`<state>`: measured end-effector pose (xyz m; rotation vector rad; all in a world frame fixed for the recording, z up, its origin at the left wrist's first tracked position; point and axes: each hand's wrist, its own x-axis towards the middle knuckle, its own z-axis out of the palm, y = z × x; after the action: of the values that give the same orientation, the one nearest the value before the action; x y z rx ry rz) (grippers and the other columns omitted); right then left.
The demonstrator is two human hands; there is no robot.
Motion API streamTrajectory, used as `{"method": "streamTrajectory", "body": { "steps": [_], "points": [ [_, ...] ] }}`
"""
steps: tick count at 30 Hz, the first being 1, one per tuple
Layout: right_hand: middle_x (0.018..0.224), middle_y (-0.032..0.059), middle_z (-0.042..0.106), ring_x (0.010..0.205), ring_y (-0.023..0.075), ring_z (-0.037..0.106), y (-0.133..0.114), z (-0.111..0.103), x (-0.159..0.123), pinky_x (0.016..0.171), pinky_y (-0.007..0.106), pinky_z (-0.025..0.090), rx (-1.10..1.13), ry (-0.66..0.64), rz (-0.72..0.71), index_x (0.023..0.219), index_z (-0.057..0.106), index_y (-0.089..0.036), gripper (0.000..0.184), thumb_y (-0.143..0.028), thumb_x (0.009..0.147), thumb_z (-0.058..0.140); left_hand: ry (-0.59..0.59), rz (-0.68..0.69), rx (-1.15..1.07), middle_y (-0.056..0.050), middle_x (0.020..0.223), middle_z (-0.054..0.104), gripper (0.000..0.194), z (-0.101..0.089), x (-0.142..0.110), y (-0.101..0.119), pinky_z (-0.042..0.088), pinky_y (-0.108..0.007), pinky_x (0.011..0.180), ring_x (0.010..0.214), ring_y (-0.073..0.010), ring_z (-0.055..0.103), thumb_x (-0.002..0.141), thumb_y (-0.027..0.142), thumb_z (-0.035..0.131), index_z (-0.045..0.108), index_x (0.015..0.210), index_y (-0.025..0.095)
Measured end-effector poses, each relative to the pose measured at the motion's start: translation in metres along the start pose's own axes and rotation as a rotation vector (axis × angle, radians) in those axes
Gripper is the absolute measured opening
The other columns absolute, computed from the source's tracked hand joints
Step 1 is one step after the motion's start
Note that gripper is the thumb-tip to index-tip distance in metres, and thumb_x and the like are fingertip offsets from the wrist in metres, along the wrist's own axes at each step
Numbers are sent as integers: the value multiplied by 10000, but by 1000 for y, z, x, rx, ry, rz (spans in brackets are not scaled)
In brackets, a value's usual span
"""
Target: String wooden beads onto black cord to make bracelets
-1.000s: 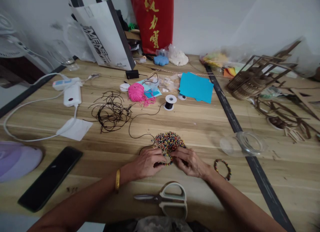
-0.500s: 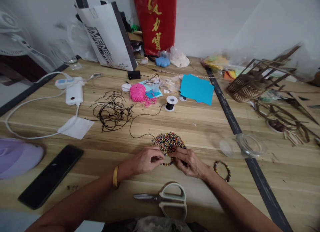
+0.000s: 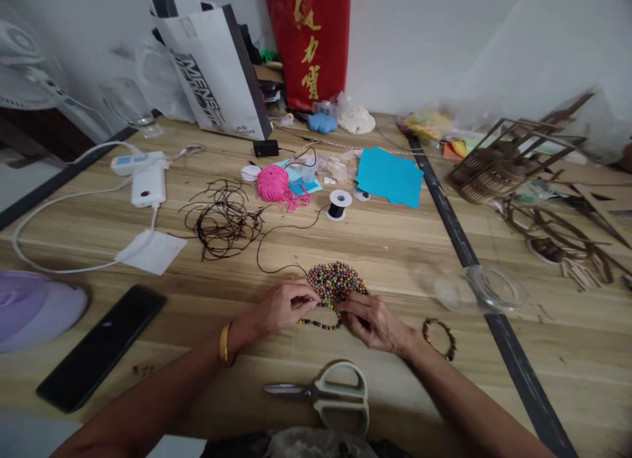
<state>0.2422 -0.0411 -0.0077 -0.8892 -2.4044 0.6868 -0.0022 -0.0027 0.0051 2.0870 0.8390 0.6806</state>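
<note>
A curved string of coloured beads [image 3: 320, 325] lies on the table between my hands, in front of a heap of loose multicoloured beads [image 3: 336, 280]. My left hand [image 3: 287, 305], with a yellow bangle [image 3: 225, 343] at its wrist, pinches the string near the heap's front left. At the heap's right front edge, my right hand [image 3: 372, 318] has its fingers closed by the other side of the string; its fingertips partly hide what they grip. Black cord [image 3: 281, 272] runs from a white spool [image 3: 338, 204] towards the heap. A finished-looking bead bracelet [image 3: 438, 339] rests right of my right hand.
Scissors [image 3: 320, 393] lie close in front of me. Around the table are a black phone [image 3: 101, 346], tangled black cords [image 3: 222, 221], pink yarn [image 3: 273, 183], blue paper sheets [image 3: 390, 176], a clear round container [image 3: 496, 288] and a brown basket-like frame [image 3: 494, 158].
My left hand has shifted slightly up and left, and more of the bead string shows below it, curving leftwards. My right hand has stayed nearly in place.
</note>
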Motion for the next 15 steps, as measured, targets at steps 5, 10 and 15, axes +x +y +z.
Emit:
{"method": "streamTrajectory", "body": {
  "steps": [5, 10, 15],
  "points": [
    [877, 88, 620, 765, 163, 587, -2, 0, 0, 662, 259, 479, -16, -12, 30, 1166, 554, -156, 313, -98, 893, 413, 26, -23, 12, -53, 767, 671, 149, -2, 1, -5, 443, -238, 671, 712, -136, 575, 841, 163, 557, 701, 818, 132],
    [864, 78, 610, 758, 165, 582, -3, 1, 0, 635, 254, 465, -78, -20, 20, 1233, 531, -169, 361, -110, 900, 406, 33, -30, 34, -46, 729, 644, 148, -3, 1, -8, 422, -234, 623, 667, -132, 551, 838, 167, 555, 698, 824, 129],
    [849, 65, 591, 760, 156, 581, -4, 1, 1, 636, 238, 458, -123, -55, 12, 1234, 536, -175, 363, -107, 907, 394, 31, -34, 25, -30, 702, 626, 144, -3, 1, -10, 408, -220, 599, 638, -119, 528, 836, 165, 554, 695, 825, 137]
  ]
}}
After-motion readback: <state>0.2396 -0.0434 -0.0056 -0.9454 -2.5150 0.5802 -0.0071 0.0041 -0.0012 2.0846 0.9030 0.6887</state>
